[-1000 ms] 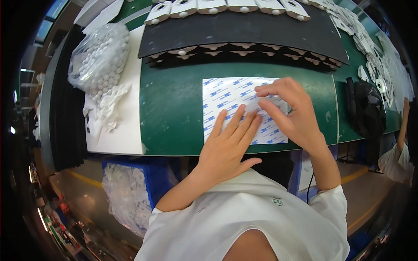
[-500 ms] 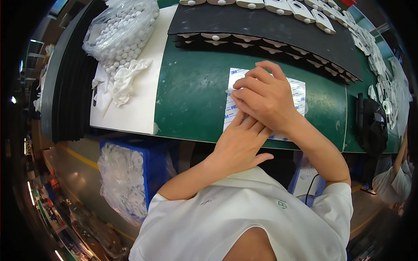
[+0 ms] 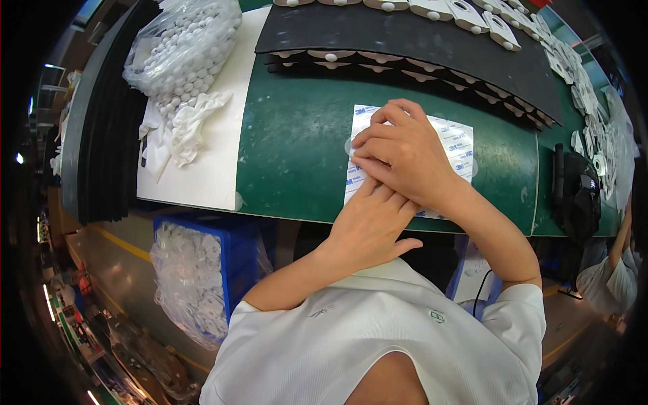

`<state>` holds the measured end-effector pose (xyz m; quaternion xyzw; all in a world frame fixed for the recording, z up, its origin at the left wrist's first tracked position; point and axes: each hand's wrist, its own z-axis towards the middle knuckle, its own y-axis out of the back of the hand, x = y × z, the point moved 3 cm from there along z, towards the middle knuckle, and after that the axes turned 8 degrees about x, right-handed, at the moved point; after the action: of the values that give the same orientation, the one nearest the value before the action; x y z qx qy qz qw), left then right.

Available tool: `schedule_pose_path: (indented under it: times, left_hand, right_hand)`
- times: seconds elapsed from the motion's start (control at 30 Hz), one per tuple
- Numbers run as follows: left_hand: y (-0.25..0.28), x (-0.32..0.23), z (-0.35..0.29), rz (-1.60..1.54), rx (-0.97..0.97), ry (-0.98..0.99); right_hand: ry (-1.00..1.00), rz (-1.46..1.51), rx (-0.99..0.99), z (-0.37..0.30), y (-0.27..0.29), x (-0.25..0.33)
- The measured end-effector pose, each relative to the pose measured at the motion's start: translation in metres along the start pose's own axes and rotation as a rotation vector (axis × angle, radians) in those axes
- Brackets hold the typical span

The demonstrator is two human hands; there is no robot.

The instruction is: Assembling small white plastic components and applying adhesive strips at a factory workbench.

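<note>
A white sheet with blue print [image 3: 453,145], apparently adhesive backing paper, lies on the green table [image 3: 290,148] in front of me. My left hand [image 3: 371,226] rests flat at the sheet's near edge, fingers stretched forward and thumb out to the right. Over the sheet, my right hand [image 3: 408,155] crosses above the left fingertips. Its fingers are bent and drawn together near the sheet's left edge; what they pinch, if anything, is hidden. Beside those fingertips a small clear round piece [image 3: 348,146] sticks out past the sheet's left edge.
Behind the sheet stand stacked black boards [image 3: 405,47] carrying white parts with round knobs. A plastic bag of white balls [image 3: 185,47] and crumpled white gloves [image 3: 196,128] lie on a white board at left. Below is a blue crate [image 3: 233,270]. A black object [image 3: 578,189] sits right.
My right hand has shifted slightly down and left, with its fingers curling in more. The left hand has stayed in place. The clear round piece shows more plainly now.
</note>
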<state>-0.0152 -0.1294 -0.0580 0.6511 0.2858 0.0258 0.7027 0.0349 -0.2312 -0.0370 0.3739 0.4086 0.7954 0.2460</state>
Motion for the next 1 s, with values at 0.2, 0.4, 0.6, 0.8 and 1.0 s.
schedule_pose_path:
  times: [0.2, 0.4, 0.6, 0.8, 1.0]
  left_hand:
    - [-0.003, 0.001, -0.001, -0.083, 0.133, 0.072]
    - [-0.001, 0.0, 0.002, -0.187, -0.006, 0.073]
    - [0.006, -0.004, 0.005, -0.084, -0.032, 0.089]
    - [0.055, 0.025, -0.001, -0.361, -0.235, 0.138]
    - [0.079, 0.072, 0.027, -0.178, -0.197, 0.144]
  right_hand:
    - [0.021, -0.098, 0.087, -0.001, -0.001, 0.013]
    - [-0.019, -0.003, 0.154, -0.014, -0.007, 0.034]
    - [0.011, 0.034, 0.051, -0.025, 0.009, 0.038]
    - [-0.278, 0.08, -0.05, -0.06, 0.075, -0.032]
    - [-0.434, 0.088, 0.118, -0.068, 0.084, -0.069]
